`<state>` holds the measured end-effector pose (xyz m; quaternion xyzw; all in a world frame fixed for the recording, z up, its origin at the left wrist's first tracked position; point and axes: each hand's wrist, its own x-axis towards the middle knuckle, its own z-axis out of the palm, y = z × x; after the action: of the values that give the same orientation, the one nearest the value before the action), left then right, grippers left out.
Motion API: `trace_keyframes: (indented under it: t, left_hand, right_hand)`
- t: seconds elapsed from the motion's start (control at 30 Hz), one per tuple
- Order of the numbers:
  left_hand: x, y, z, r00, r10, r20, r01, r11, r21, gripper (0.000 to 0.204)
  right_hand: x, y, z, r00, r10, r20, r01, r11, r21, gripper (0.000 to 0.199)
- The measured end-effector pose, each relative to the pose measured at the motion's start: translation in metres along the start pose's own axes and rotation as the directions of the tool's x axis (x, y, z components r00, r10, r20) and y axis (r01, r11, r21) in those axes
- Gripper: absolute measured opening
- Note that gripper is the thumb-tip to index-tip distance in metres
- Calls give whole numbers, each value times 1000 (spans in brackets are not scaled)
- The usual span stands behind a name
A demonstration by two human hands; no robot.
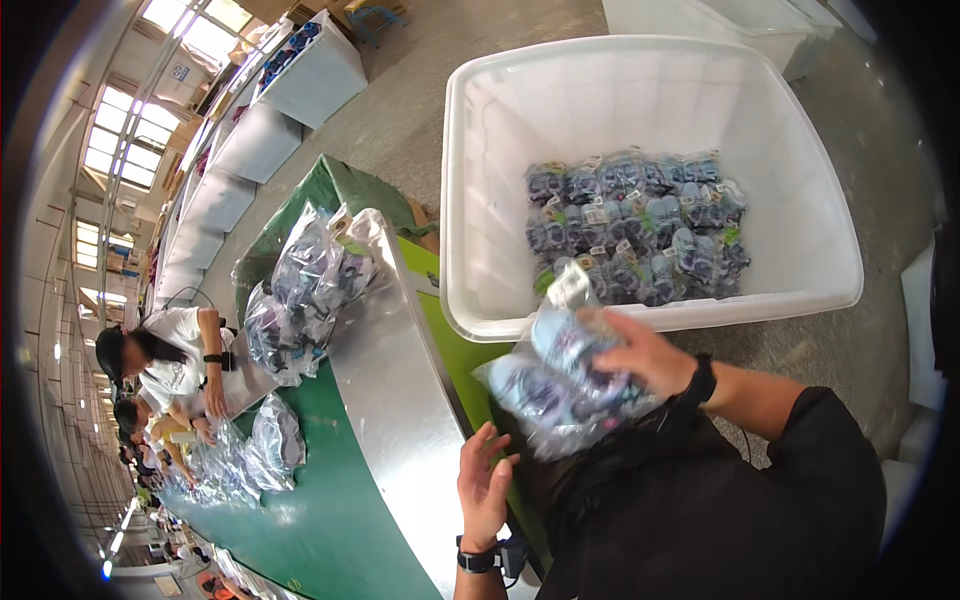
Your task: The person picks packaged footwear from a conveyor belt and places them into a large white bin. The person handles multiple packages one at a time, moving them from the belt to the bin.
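My right hand (645,352) grips a clear plastic bag of light blue and purple shoes (560,365), held in front of my body near the bin's front rim. A pale tag or flap sticks up at the bag's top. My left hand (485,485) is beside the bag, over the metal edge, with fingers apart and slightly curled; nothing is in it. Inside the large white bin (465,200), similar bagged shoes (640,220) lie in rows on the bottom.
To my left runs a green conveyor belt (345,490) with a metal edge plate (395,400). More bags (310,280) are heaped at its far end by a green cloth-covered box (350,185). Co-workers (180,360) handle bags along the belt. White bins (315,85) line the back left.
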<state>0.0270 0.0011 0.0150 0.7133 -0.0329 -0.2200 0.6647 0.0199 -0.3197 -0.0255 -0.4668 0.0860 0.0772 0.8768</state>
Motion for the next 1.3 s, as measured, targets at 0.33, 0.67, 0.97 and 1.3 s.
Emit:
trace_keyframes:
  t: [0.33, 0.67, 0.97, 1.3]
  left_hand:
    - [11, -42, -49, 926, -63, -373, 29, 995, -95, 32]
    - [6, -50, -62, 935, -65, -349, 14, 989, -147, 31]
    - [7, -54, -61, 935, -12, -353, -16, 997, -75, 32]
    - [11, -41, -53, 925, -92, -368, 78, 996, -51, 29]
  right_hand:
    - [58, -83, -94, 805, -410, -428, 265, 895, -359, 73]
    - [122, -3, -120, 963, -174, -206, -159, 251, -955, 83]
    - [26, -21, -159, 995, -36, -96, -84, 247, -965, 64]
    - [-36, -21, -179, 968, 52, -245, -250, 269, -930, 69]
